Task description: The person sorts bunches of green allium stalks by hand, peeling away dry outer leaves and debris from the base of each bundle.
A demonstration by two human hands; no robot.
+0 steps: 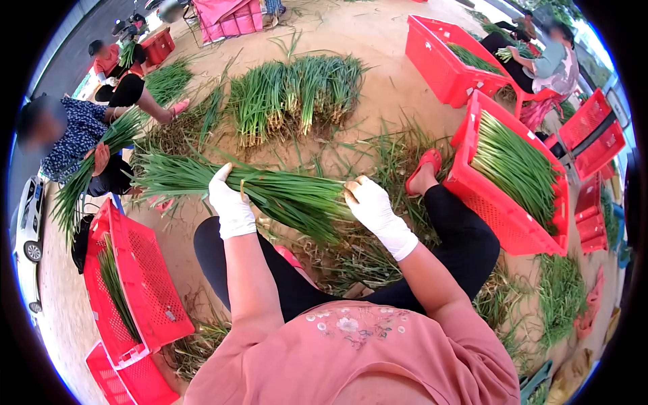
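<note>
A long bundle of green leafy stalks (290, 196) lies across in front of me, above my lap. My left hand (229, 202), in a white glove, is closed round its leafy part. At the pale stem end on the right, my right hand (370, 204), gloved in white too, has its fingers bent onto the stems. Beyond the bundle, a row of bunched green stalks (297, 94) rests on the sandy ground. To my right stands a red crate (466, 182) with trimmed green stalks (520, 169) inside.
Red crates (145, 283) stand at my left, one holding stalks. A person (74, 135) at the left holds a bunch; another person (553, 64) sits at the upper right beside a red crate (439, 61). Loose leaves (351, 263) litter the ground between my legs.
</note>
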